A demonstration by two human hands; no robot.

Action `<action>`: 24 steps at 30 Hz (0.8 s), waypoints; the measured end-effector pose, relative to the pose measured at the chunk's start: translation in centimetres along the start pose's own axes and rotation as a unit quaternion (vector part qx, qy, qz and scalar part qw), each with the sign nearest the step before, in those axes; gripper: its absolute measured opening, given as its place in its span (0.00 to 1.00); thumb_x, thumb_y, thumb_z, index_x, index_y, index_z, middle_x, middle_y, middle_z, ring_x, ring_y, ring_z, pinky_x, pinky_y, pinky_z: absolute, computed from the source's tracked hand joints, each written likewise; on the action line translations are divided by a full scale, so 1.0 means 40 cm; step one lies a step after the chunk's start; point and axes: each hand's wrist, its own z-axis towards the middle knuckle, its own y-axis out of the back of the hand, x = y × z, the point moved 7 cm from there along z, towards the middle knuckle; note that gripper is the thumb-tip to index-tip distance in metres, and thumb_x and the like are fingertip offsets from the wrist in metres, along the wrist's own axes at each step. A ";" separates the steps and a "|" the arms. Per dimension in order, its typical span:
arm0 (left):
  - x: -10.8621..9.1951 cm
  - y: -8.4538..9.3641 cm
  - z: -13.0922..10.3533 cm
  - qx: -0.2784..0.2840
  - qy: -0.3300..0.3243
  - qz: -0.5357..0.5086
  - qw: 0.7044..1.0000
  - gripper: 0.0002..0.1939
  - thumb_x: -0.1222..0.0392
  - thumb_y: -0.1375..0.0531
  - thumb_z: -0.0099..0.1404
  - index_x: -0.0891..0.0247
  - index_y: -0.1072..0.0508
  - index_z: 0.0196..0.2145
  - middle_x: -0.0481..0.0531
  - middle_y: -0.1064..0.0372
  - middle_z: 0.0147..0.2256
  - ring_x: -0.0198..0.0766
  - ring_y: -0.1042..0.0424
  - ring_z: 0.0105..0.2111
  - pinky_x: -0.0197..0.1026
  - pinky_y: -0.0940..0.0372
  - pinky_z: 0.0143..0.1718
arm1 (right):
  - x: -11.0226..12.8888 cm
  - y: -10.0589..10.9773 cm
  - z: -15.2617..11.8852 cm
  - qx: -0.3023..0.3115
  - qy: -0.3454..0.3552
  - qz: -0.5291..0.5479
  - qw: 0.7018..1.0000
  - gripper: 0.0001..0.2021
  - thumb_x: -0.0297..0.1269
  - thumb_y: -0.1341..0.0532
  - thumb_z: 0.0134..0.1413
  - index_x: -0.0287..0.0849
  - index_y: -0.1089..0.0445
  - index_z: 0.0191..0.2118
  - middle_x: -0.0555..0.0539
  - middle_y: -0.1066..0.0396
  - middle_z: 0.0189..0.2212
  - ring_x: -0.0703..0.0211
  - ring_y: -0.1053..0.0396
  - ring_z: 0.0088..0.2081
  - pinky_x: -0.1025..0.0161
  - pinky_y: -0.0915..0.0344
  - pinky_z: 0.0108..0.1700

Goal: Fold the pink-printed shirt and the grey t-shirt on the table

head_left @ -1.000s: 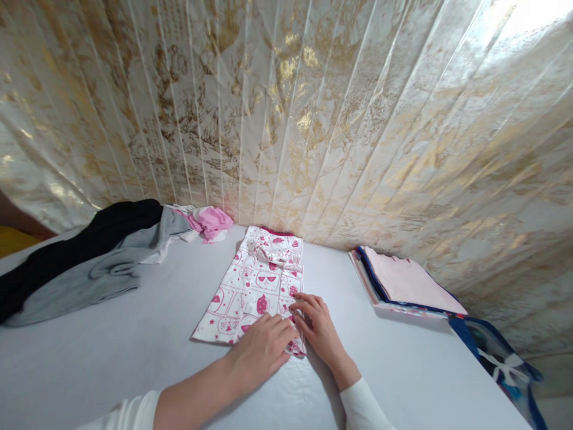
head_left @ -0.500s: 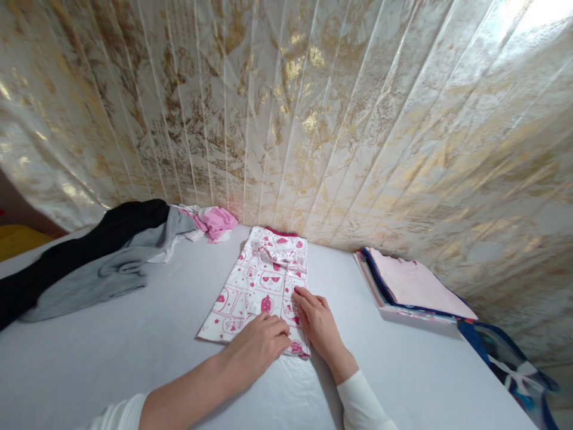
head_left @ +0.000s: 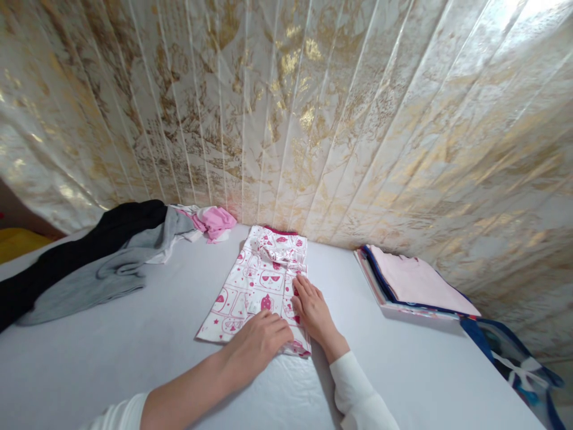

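Observation:
A white garment with a pink-red print (head_left: pixel 264 275) lies on the white surface in the middle, its right side folded inward and its fabric bunched near the top. My left hand (head_left: pixel 262 341) rests on its lower edge, fingers bent over the cloth and lying flat. My right hand (head_left: pixel 314 307) lies on the folded right edge with its fingers stretched out on the fabric. Neither hand lifts the cloth.
Black clothing (head_left: pixel 96 236) and grey clothing (head_left: pixel 102 283) lie at the left, beside a pink garment (head_left: pixel 216 221). A folded stack topped by a light pink piece (head_left: pixel 416 278) sits at the right. Behind hangs a gold-patterned curtain (head_left: pixel 277 119). A blue-edged bag (head_left: pixel 510 358) is at the lower right.
My right hand has slid a little up along the garment's right edge, and its fingers point farther away. My left hand has barely moved.

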 end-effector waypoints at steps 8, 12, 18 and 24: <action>0.003 -0.002 0.005 -0.017 0.012 -0.028 0.999 0.05 0.69 0.42 0.69 0.61 0.28 0.38 0.47 0.29 0.38 0.39 0.33 0.37 0.40 0.43 0.41 | -0.014 -0.007 0.026 -0.013 -0.019 -0.003 1.000 0.22 0.34 0.50 0.65 0.36 0.40 0.62 0.39 0.44 0.65 0.51 0.45 0.65 0.52 0.44 0.62; -0.009 0.004 0.016 -0.003 0.022 -0.008 1.000 0.04 0.65 0.42 0.70 0.60 0.28 0.40 0.48 0.29 0.38 0.39 0.33 0.37 0.41 0.43 0.41 | -0.019 -0.011 0.022 -0.035 -0.019 0.012 0.999 0.21 0.33 0.50 0.64 0.39 0.39 0.61 0.40 0.43 0.64 0.52 0.45 0.64 0.51 0.43 0.61; -0.022 -0.002 0.031 0.002 0.005 0.003 1.000 0.01 0.63 0.38 0.67 0.59 0.27 0.37 0.47 0.30 0.39 0.38 0.33 0.38 0.41 0.43 0.39 | -0.022 -0.009 0.023 -0.045 -0.021 0.022 0.999 0.21 0.33 0.48 0.63 0.40 0.38 0.61 0.40 0.42 0.63 0.52 0.43 0.63 0.51 0.43 0.61; -0.030 -0.017 0.046 -0.017 0.006 0.030 0.999 0.03 0.63 0.36 0.65 0.61 0.28 0.33 0.48 0.31 0.39 0.40 0.34 0.38 0.42 0.43 0.38 | -0.017 -0.006 0.023 -0.030 -0.027 0.015 0.999 0.21 0.34 0.48 0.64 0.38 0.38 0.61 0.39 0.43 0.64 0.51 0.45 0.64 0.50 0.43 0.61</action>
